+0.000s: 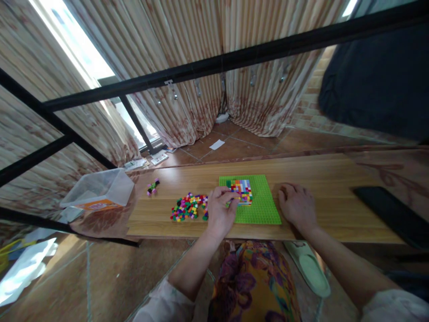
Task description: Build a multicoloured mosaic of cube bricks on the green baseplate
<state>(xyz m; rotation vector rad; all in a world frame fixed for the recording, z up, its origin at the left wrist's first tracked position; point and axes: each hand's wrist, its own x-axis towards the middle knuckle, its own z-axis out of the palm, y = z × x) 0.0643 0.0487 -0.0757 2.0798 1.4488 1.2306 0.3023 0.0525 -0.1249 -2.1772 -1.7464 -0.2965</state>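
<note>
A green studded baseplate point(261, 208) lies on the wooden table, with a block of small multicoloured building bricks point(246, 188) built on it. My left hand point(221, 210) is over the plate's left side, thumb and fingers pinched together at the edge of the built block. A small brick seems to be between the fingertips, largely hidden by them. Left of that hand spreads a pile of loose bricks point(187, 206) in many colours, partly covered by the hand. My right hand point(298, 205) rests on the table just right of the plate, fingers loosely bent and holding nothing.
A clear plastic box point(110, 190) with an orange label stands at the table's left end. Nearer lies a small black, pink and green brick cluster point(153, 186). A dark phone-like slab point(392, 214) is at the right. A black metal bar point(208, 67) crosses beyond the table, before curtains.
</note>
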